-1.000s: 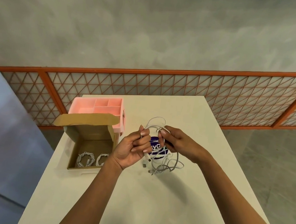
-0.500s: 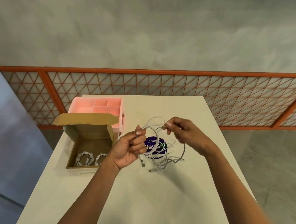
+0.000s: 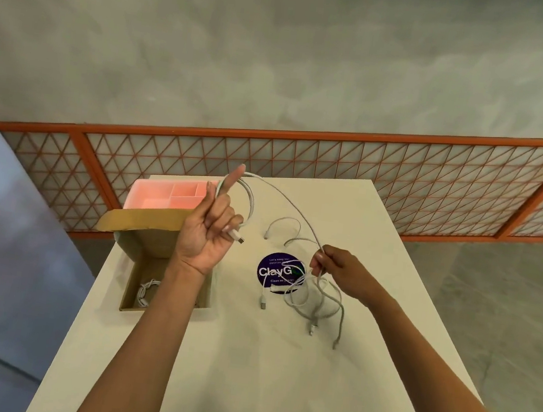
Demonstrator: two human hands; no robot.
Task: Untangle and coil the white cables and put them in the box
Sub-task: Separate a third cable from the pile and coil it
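Observation:
My left hand (image 3: 209, 228) is raised above the table, index finger pointing up, gripping the plug end of a white cable (image 3: 285, 195) that loops over that finger. The cable arcs right and down to my right hand (image 3: 334, 266), which pinches it lower, just above a loose tangle of white cables (image 3: 316, 301) on the table. The open cardboard box (image 3: 139, 257) sits at the left, partly behind my left forearm. A coiled white cable (image 3: 146, 293) lies inside it.
A pink divided tray (image 3: 161, 193) stands behind the box at the table's far left. A round purple sticker (image 3: 275, 270) lies under the tangle on the white table (image 3: 241, 374). An orange lattice railing (image 3: 405, 175) runs behind the table's far edge.
My left hand has lifted up and left with the cable end, its index finger now raised. My right hand has moved right and down, drawing the cable out between the hands.

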